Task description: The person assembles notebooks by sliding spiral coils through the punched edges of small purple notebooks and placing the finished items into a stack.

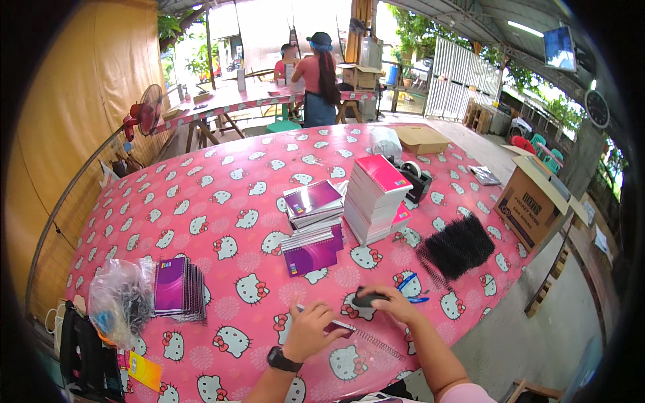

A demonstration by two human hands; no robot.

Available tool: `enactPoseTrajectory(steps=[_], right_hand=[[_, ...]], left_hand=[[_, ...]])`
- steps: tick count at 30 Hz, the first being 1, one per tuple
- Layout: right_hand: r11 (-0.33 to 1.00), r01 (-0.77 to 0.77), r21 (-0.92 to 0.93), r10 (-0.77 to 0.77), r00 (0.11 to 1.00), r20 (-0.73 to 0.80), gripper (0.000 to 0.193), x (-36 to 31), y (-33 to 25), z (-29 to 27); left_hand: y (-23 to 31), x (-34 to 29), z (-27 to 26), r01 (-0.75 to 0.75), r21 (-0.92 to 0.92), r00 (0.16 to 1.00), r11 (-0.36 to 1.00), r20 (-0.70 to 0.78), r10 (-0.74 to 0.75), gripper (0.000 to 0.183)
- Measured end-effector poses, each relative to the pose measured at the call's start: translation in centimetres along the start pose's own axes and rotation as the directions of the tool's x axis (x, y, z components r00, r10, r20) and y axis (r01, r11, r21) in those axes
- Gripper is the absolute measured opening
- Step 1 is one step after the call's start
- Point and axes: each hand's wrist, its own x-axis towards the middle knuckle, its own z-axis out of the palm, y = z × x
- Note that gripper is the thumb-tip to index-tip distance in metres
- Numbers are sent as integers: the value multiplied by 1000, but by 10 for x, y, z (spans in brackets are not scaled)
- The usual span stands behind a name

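**Spiral binding held at the table's near edge**

A black spiral coil (369,339) is pinched by the left hand (310,330). A dark tool (368,297) is gripped by the closed right hand (393,305). Purple notebooks (312,228) are stacked beyond on the pink table (222,195).

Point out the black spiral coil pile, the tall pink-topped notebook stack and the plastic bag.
black spiral coil pile (461,246), head view, middle of the heap
tall pink-topped notebook stack (383,172), head view, top cover
plastic bag (119,299), head view, its bulging front

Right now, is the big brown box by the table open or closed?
Open. The cardboard box beside the table has its top flaps lifted and spread out. What's inside cannot be seen.
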Motion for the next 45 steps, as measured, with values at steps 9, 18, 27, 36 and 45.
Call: enactPoseTrajectory(steps=[9, 18, 27, 36, 45], right_hand=[[1000, -9, -23, 11, 995, 101, 47, -15, -11, 17], [992, 79, 94, -103, 950, 293, 46, -5, -17, 28], [996, 65, -52, -50, 966, 254, 42, 12, -7, 26], [989, -104, -101, 115, 988, 107, 39, 14, -16, 29], [993, -106, -51, 110, 991, 72, 40, 26, -8, 37]], left_hand=[[-13, -9, 0, 4, -30, 999, 1000, 48, -2, 29], [-9, -6, -3, 39, -117, 999, 992, -2, -39, 54], [-5, 0, -7, 113, -113, 994, 987, 22, -112, 68], [-12, -9, -4, 176, -97, 955, 980, -225, -194, 78], [-58, -34, 19, 510, -676, 840, 532, 259, -476, 44]])
